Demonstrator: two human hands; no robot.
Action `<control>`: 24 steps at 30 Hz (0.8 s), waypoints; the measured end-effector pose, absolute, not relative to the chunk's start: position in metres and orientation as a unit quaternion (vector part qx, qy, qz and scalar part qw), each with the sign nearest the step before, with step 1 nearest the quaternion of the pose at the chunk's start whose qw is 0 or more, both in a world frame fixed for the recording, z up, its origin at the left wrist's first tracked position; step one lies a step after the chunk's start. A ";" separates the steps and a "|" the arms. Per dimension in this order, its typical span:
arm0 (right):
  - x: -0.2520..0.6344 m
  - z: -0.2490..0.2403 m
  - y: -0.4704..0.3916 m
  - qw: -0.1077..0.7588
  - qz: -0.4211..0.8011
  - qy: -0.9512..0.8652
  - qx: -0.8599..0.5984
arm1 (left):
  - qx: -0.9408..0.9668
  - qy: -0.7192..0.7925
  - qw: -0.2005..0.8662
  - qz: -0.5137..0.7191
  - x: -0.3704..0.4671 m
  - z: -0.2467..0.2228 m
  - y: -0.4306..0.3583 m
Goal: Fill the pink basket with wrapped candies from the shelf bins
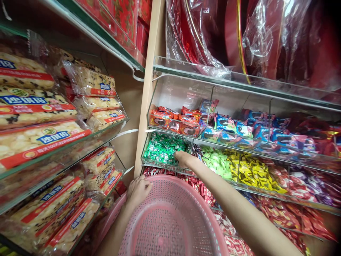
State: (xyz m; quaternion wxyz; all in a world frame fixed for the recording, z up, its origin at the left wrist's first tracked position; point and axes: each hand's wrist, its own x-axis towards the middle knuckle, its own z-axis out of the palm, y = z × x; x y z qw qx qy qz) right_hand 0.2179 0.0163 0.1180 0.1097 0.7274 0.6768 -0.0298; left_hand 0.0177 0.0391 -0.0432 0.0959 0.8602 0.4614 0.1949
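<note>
My left hand [139, 188] grips the rim of a pink perforated plastic basket [160, 220], with its fingers curled over the far left edge. Nothing lies on the part of the basket's bottom that shows. My right hand [183, 158] reaches across the basket to a clear bin on the shelf. Its fingers look curled among green wrapped candies [163, 147] at the bin's right side. Whatever they hold is hidden from view.
Light green candies [217, 161] and yellow candies [253, 170] fill neighbouring bins. Red-wrapped snacks [173, 119] sit one shelf higher. A wooden upright [149, 71] divides these from glass shelves of packaged pastry bars [53, 138] on the left. Red candies [197, 186] lie below.
</note>
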 end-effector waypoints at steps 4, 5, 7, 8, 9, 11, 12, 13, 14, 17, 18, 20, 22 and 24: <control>0.224 0.118 0.020 0.111 -0.021 0.704 0.701 | 0.860 0.457 0.096 0.206 0.017 -0.046 0.040; 0.226 0.117 0.021 0.102 -0.018 0.709 0.698 | 0.860 0.455 0.096 0.208 0.017 -0.046 0.040; 0.227 0.114 0.023 0.072 -0.016 0.711 0.699 | 0.861 0.454 0.095 0.209 0.017 -0.046 0.039; 0.227 0.113 0.024 0.053 -0.017 0.711 0.701 | 0.861 0.454 0.094 0.208 0.017 -0.046 0.039; 0.227 0.112 0.024 0.034 -0.020 0.711 0.702 | 0.861 0.455 0.094 0.207 0.017 -0.046 0.039; 0.224 0.111 0.024 0.009 -0.027 0.710 0.704 | 0.860 0.456 0.095 0.206 0.018 -0.045 0.039; 0.222 0.111 0.024 0.005 -0.026 0.710 0.704 | 0.860 0.456 0.096 0.206 0.018 -0.045 0.039; 0.221 0.111 0.023 0.005 -0.020 0.711 0.703 | 0.860 0.456 0.097 0.207 0.018 -0.045 0.039; 0.219 0.112 0.023 0.009 -0.009 0.712 0.702 | 0.860 0.456 0.097 0.207 0.018 -0.045 0.039; 0.217 0.113 0.024 0.030 0.033 0.720 0.692 | 0.861 0.456 0.095 0.206 0.018 -0.045 0.040; 0.217 0.112 0.025 0.038 0.039 0.723 0.689 | 0.860 0.458 0.096 0.204 0.018 -0.044 0.040; 0.219 0.109 0.028 0.052 0.036 0.729 0.681 | 0.859 0.461 0.099 0.200 0.017 -0.044 0.039; 0.221 0.105 0.032 0.054 0.029 0.732 0.679 | 0.859 0.461 0.099 0.198 0.017 -0.043 0.038; 0.222 0.100 0.035 0.044 0.025 0.730 0.681 | 0.860 0.462 0.099 0.196 0.017 -0.041 0.037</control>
